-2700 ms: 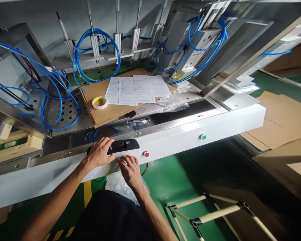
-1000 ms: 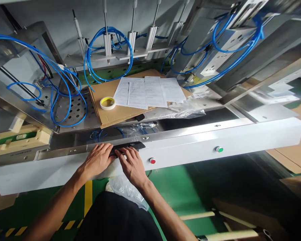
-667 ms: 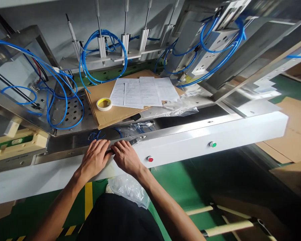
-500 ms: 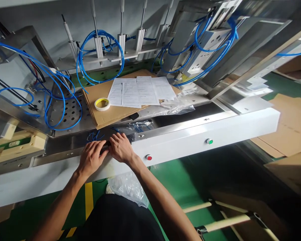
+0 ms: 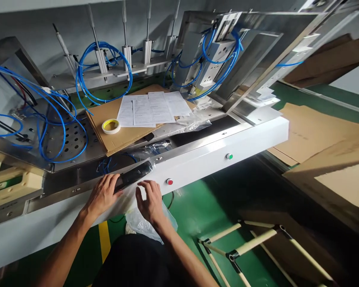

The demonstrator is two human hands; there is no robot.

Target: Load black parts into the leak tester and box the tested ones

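My left hand (image 5: 103,194) grips the near end of a long black object in a clear plastic bag (image 5: 134,175), its exact kind not plain. The bagged object lies slanted across the metal edge of the machine's front. Just below its far end, my right hand (image 5: 151,201) is apart from it, fingers bent and spread, with nothing in them. Behind the object, a dark trough holds blue tubing and crumpled clear plastic (image 5: 155,148).
Cardboard (image 5: 104,139) on the machine bears a tape roll (image 5: 111,126) and printed sheets (image 5: 154,109). Coiled blue hoses (image 5: 80,75) hang around the cylinders. A red button (image 5: 169,181) and green button (image 5: 229,156) are on the white front beam. A pipe frame (image 5: 257,241) stands at lower right.
My right hand has come off the black object and moved down to the right, fingers opening. More of the bagged object now shows, while my left hand stays on it. The view has shifted right.
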